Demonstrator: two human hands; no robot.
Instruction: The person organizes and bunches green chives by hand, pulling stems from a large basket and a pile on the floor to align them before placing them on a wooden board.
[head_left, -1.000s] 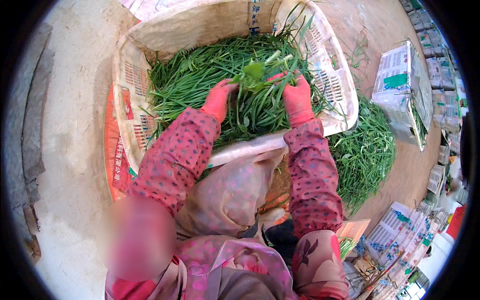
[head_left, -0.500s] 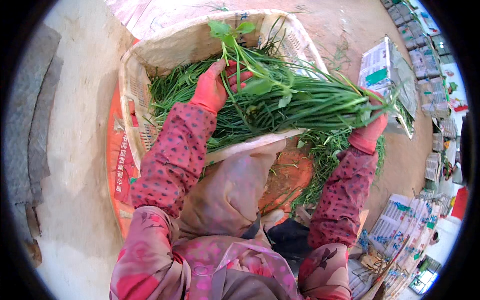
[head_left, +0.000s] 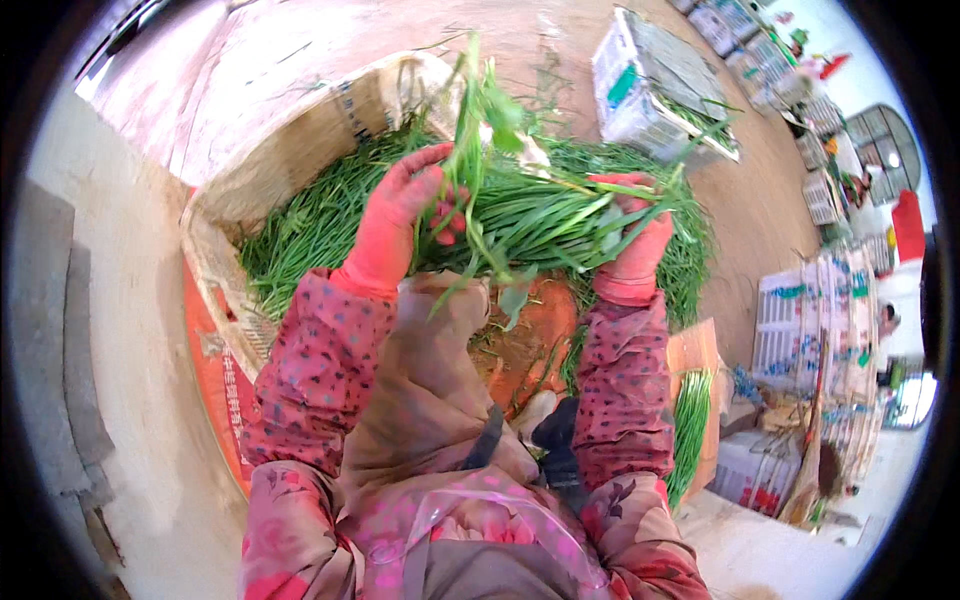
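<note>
My left hand [head_left: 398, 215], in a red glove, has its fingers closed on a broad-leaved green weed [head_left: 488, 110] that sticks up above the other greens. My right hand [head_left: 638, 240], also in a red glove, grips a bunch of garlic chives [head_left: 545, 212] by one end. The bunch lies sideways between both hands, above my lap. Behind my left hand, a whitish plastic basket [head_left: 215, 215] holds many loose chives [head_left: 310, 205]. The fingertips of my right hand are partly hidden by the stalks.
More loose chives [head_left: 690, 240] are heaped to the right of the basket. A white crate [head_left: 625, 80] with greens stands at the far right. Nearer, chives lie in a cardboard box [head_left: 700, 350] by my right forearm. Stacked crates [head_left: 800, 310] stand farther right. An orange sack [head_left: 215, 370] lies under the basket.
The view has turned to the right. My hands and the chive bunch have come closer to my body and nearer together. The cardboard box of chives now shows beside my right forearm.
</note>
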